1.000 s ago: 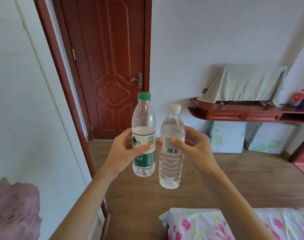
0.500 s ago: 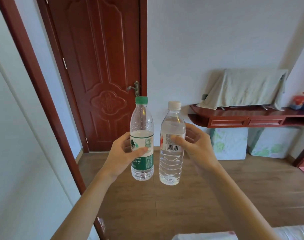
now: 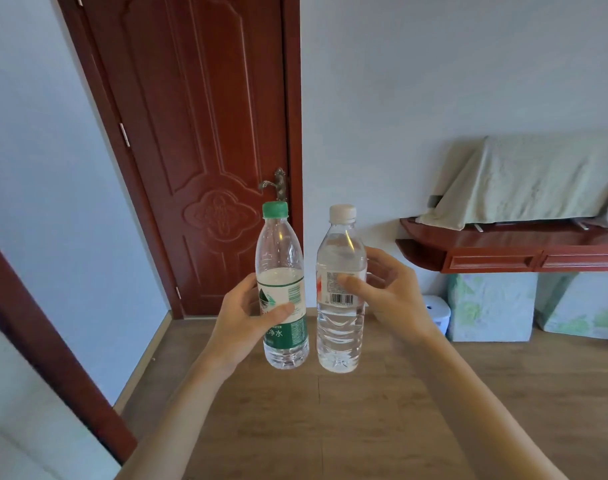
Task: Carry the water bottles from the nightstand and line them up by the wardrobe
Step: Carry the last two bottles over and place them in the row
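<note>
I hold two clear water bottles upright in front of me, side by side above the wooden floor. My left hand (image 3: 242,322) grips the green-capped bottle (image 3: 281,258) around its green and white label; that bottle is partly filled. My right hand (image 3: 390,297) grips the white-capped bottle (image 3: 338,336) around its label, thumb over the barcode; it is nearly full. The bottles are close together, with a narrow gap between them. No nightstand is in view.
A shut red-brown door (image 3: 198,140) stands straight ahead. A dark wooden frame edge (image 3: 53,344) with white panelling runs along the left. At right, a wall-mounted red shelf (image 3: 503,251) carries a cloth-covered object (image 3: 531,178), with wrapped blocks (image 3: 489,306) and a small white bin (image 3: 437,313) below.
The view has moved forward toward the door; the flowered bed edge has dropped out at the bottom. Both hands keep the same hold on the bottles.
</note>
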A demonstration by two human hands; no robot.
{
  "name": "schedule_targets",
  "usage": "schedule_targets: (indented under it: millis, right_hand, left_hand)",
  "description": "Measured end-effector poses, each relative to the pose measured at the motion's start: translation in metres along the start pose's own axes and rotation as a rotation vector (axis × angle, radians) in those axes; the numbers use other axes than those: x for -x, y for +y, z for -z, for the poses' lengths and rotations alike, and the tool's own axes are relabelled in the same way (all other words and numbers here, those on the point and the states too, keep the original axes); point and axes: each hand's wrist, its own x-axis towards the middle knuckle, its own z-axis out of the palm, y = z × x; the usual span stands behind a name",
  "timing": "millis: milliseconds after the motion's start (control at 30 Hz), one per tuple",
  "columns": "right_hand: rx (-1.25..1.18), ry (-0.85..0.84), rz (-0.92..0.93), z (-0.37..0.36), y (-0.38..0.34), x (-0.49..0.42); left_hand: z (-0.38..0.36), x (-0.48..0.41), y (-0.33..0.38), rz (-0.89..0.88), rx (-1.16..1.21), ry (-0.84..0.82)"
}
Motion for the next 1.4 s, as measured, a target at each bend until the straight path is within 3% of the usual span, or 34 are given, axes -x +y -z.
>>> schedule_targets:
  millis: [533, 1400]
  right_hand:
    - [-0.021, -0.113, -0.04, 0.024, 0.069, -0.151]
    - [-0.03, -0.196, -0.022, -0.099, 0.164, -0.431]
  left_hand:
    - [-0.018, -0.135, -0.037, 0.015, 0.028, 0.078]
    - [0.114, -0.4, -0.109, -0.011, -0.019, 0.153]
